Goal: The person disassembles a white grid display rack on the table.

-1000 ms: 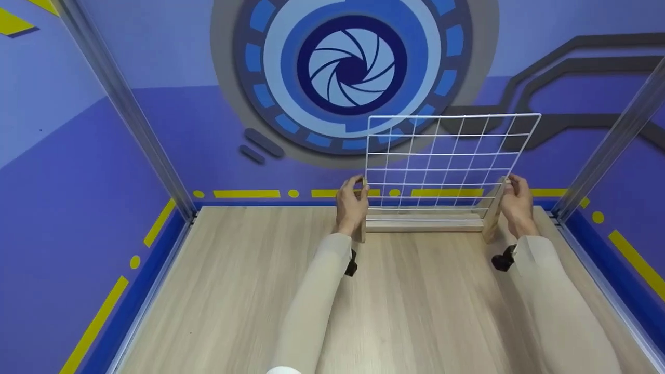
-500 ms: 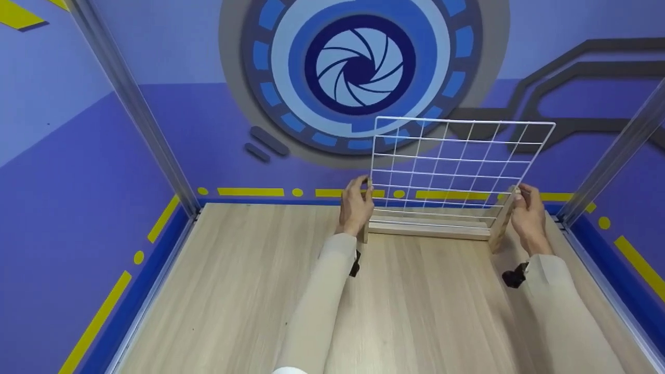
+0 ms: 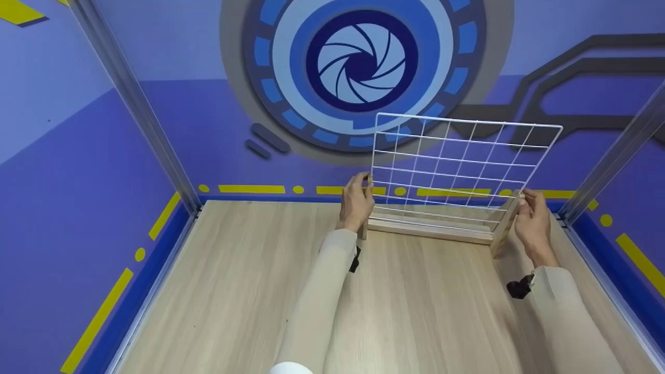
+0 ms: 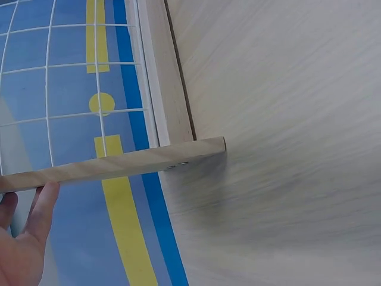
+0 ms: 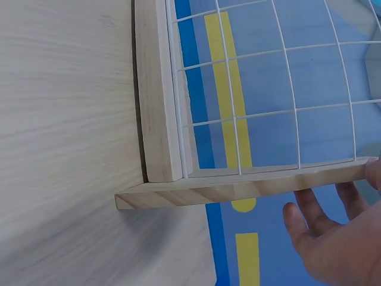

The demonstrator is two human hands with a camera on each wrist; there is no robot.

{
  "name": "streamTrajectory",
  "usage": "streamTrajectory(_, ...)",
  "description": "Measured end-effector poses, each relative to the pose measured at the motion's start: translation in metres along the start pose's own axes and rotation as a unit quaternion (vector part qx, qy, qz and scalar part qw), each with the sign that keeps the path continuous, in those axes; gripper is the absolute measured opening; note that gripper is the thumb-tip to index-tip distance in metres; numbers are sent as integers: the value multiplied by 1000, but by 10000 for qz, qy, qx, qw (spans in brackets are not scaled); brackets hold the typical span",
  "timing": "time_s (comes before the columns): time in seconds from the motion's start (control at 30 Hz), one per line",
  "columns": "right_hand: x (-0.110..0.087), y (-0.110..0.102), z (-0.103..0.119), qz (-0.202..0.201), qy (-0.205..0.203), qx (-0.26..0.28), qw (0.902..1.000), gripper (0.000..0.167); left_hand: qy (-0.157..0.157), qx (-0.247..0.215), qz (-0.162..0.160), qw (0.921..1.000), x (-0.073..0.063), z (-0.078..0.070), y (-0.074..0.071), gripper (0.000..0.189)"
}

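A white wire grid panel (image 3: 447,119) stands upright in a light wooden stand, whose low crossbar (image 3: 431,229) lies near the table's back edge. My left hand (image 3: 356,202) holds the upper part of the left side piece (image 4: 125,162), fingertips against its outer face. On the opposite end, my right hand (image 3: 534,221) grips the top of the right side piece (image 5: 238,187) between thumb and fingers. The stand sits at an angle, its right end nearer to me than its left.
A light wood-grain table (image 3: 249,291) spreads in front of the stand. Behind it rises a blue and purple printed wall (image 3: 291,176). Metal posts (image 3: 140,124) mark the back corners. Black wrist cameras (image 3: 519,287) hang under both sleeves.
The stand's right end has swung toward me and slightly right, along with my right hand. My left hand keeps its hold on the left side piece, and the head view has shifted a little.
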State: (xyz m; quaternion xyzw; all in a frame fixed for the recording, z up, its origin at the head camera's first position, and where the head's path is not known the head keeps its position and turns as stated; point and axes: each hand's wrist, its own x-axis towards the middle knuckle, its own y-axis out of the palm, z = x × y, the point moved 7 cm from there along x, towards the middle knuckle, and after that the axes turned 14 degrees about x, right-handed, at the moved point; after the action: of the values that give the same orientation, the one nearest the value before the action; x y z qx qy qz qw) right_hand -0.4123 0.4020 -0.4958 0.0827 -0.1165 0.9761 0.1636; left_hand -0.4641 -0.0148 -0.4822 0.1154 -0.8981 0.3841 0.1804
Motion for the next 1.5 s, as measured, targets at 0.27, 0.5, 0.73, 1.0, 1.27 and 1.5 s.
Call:
streamTrajectory(0.27, -20, -1, -6, -79, 41, 303, 9995, 50, -101, -182, 34, 9998, 2, 0, -1, 33)
streamTrajectory(0.5, -35, -6, -10, -205, 26, 490, 9986, 50, -155, -223, 289, 9992, 6, 0, -2, 35)
streamTrajectory(0.73, -49, -13, -10, -336, 19, 737, 9967, 48, -219, -263, 714, 9969, 13, -1, 0, 36)
streamTrajectory(1.0, -69, -14, -8, -605, -53, 946, 9937, 48, -332, -558, 728, 9952, 19, -5, 5, 37)
streamTrajectory(1.27, -99, -24, -12, -998, -231, 801, 9915, 47, -420, -872, 677, 9930, 15, -12, 20, 37)
streamTrajectory(1.5, -122, -27, -13, -1307, -584, 908, 9855, 46, -444, -936, 640, 9926, 11, -19, 27, 36)
